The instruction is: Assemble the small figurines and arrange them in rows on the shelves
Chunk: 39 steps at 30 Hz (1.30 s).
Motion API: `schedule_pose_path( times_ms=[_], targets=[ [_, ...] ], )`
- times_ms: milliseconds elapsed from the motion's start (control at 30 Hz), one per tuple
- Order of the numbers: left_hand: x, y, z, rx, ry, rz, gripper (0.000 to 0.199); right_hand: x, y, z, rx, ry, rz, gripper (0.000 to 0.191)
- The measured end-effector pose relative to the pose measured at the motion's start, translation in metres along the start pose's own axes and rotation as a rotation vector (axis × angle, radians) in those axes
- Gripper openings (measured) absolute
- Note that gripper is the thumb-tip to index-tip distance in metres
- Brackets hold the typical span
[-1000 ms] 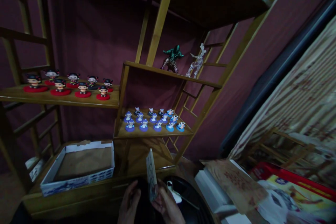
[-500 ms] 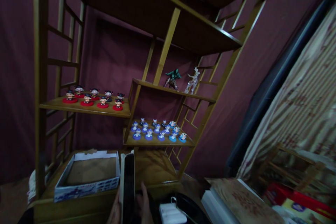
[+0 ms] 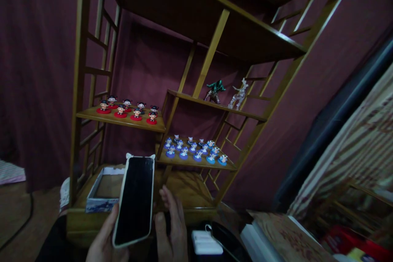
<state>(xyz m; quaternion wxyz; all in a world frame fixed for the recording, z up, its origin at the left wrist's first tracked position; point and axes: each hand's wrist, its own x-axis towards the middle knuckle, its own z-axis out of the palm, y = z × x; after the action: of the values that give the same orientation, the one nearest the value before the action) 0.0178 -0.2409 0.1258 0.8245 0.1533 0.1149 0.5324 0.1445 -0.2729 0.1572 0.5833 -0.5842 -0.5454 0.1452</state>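
My left hand [image 3: 106, 239] is closed around the lower left side of a smartphone [image 3: 136, 200] in a white case with small ear shapes at its top corners. The phone is upright, its dark screen facing me. Just to the right of it, my right hand [image 3: 172, 225] is apart from the phone, fingers stretched upward and thumb spread, holding nothing. Behind the phone, an open shallow cardboard box [image 3: 102, 204] with a printed side sits on the bottom shelf, partly hidden by the phone.
The wooden display rack [image 3: 211, 53] carries red-based figurines [image 3: 121, 110], blue and purple figurines [image 3: 184, 153], a green figure [image 3: 216, 91] and a clear figure [image 3: 238, 95]. A white power bank [image 3: 206, 242] lies at the lower right, near a large patterned box [image 3: 285, 235].
The phone has turned from nearly edge-on to show its screen and has moved left, now covering part of the box. My right hand shows more fully. The view has shifted left.
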Motion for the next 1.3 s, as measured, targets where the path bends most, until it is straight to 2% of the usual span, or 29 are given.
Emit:
schedule_pose_path(
  times_ms=[133,200,433,867,1167,1300],
  targets=[
    [-0.004,0.009,0.015,-0.117,0.069,-0.023,0.033,0.006,-0.016,0.01,0.156,-0.192,0.033,0.045],
    [-0.004,0.012,0.021,-0.126,0.096,-0.032,0.032,0.006,-0.016,0.016,0.187,-0.217,0.007,0.046],
    [0.0,0.019,0.02,-0.139,0.043,-0.037,0.036,-0.001,-0.005,0.03,0.189,-0.19,-0.084,0.041],
    [0.008,0.011,0.033,-0.079,0.319,-0.048,0.025,0.007,0.007,0.025,0.039,-0.072,-0.179,0.035],
    [0.012,0.008,0.029,-0.078,0.282,-0.058,0.023,0.01,0.013,0.025,0.077,-0.071,-0.107,0.033],
    [0.012,0.012,0.027,-0.105,0.178,-0.066,0.029,0.012,0.012,0.024,0.085,-0.091,-0.129,0.033]
  ],
)
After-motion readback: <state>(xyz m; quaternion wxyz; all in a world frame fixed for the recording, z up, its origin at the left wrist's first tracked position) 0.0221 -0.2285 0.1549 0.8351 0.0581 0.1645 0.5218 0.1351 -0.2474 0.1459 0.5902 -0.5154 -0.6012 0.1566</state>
